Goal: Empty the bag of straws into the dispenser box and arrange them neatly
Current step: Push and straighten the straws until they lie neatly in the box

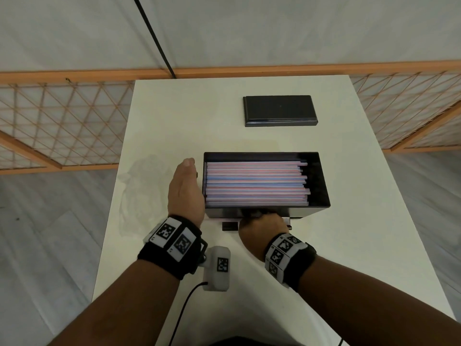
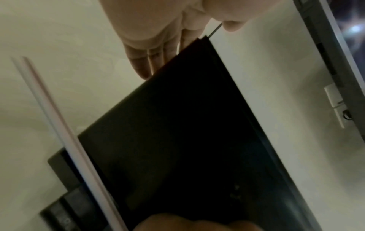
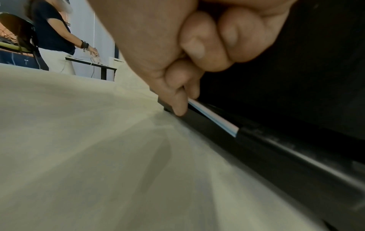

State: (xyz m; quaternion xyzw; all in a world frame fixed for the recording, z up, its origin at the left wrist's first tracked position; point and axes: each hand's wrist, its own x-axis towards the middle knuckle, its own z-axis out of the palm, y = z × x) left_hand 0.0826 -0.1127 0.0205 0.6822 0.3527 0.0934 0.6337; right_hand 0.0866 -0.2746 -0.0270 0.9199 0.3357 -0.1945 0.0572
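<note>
The black dispenser box [image 1: 322, 181] stands mid-table, open at the top, with pink and blue straws [image 1: 257, 183] stacked lengthwise inside, their right ends uneven. My left hand [image 1: 185, 186] lies flat against the box's left wall, fingers [image 2: 150, 51] straight, thumb at the top edge. My right hand [image 1: 262, 226] is curled at the box's front tray [image 3: 256, 148], where its fingers [image 3: 183, 96] pinch a white-blue straw [image 3: 215, 120] lying in the tray. The same straw [image 2: 65, 132] shows in the left wrist view along the box [image 2: 177, 132].
A crumpled clear bag [image 1: 139, 193] lies left of the box. The black lid [image 1: 279, 111] rests at the back of the white table [image 1: 199, 121]. A wooden lattice railing [image 1: 62, 121] runs behind. Another person [image 3: 51, 31] stands at a far table.
</note>
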